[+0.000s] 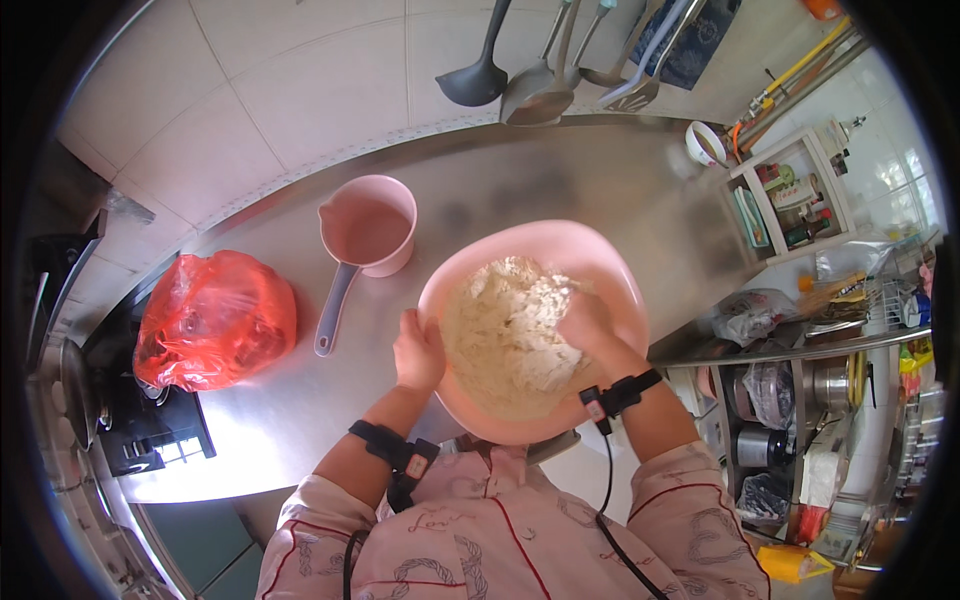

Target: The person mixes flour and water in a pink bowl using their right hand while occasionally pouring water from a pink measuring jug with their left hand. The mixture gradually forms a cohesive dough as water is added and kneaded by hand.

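Note:
A pink plastic basin (592, 244) sits at the near edge of the steel counter, right in front of me. Inside it lies a shaggy, floury dough (510, 330), with loose white flour on its upper right part. My left hand (418, 352) grips the basin's left rim, thumb on the outer side. My right hand (586, 322) is down in the basin at the right side of the dough, its fingers curled and partly hidden by flour. Whether those fingers hold a lump of dough cannot be made out.
Left of the basin stands a pink dipper (371, 225) with a grey handle. Farther left are a red plastic bag (217, 322) and a black gas stove (142, 427). Ladles and spatulas (536, 90) hang on the tiled wall. A small bowl (705, 144) and a condiment rack (795, 199) stand at right.

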A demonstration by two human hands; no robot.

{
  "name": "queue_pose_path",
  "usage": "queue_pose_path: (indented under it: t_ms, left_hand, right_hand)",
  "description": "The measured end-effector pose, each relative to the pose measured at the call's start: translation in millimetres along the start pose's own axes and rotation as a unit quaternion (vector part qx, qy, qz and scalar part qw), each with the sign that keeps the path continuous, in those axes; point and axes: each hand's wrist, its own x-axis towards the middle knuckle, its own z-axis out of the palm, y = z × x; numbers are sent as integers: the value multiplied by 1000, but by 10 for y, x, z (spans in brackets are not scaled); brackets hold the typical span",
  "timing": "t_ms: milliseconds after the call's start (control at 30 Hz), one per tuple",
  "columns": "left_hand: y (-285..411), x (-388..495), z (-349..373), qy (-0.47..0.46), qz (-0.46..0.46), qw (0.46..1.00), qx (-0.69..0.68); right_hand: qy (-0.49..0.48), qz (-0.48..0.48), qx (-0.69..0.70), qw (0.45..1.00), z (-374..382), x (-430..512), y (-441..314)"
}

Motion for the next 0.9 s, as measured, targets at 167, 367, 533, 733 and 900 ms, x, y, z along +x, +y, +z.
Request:
queue_pose_path:
  t_ms: [167,367,533,733,900]
  left_hand:
    - [-2,7,0,-7,2,1000,-7]
    - [25,-3,-13,-14,-8,1000,-26]
    - [46,-1,-24,-16,-22,999,-35]
    - [42,-11,-26,-10,-14,1000,-22]
    - [-23,4,-15,-18,-13,1000,-18]
  right_hand:
    - [-97,-79,-49,991,-303,-109,224]
    - [6,-255,-245,936,-243,-604,34]
    - [-156,-524,-232,805,215,-650,-274]
    - [-211,-344,-43,914,343,-294,-647]
    - [-51,-349,-26,935,229,293,-400]
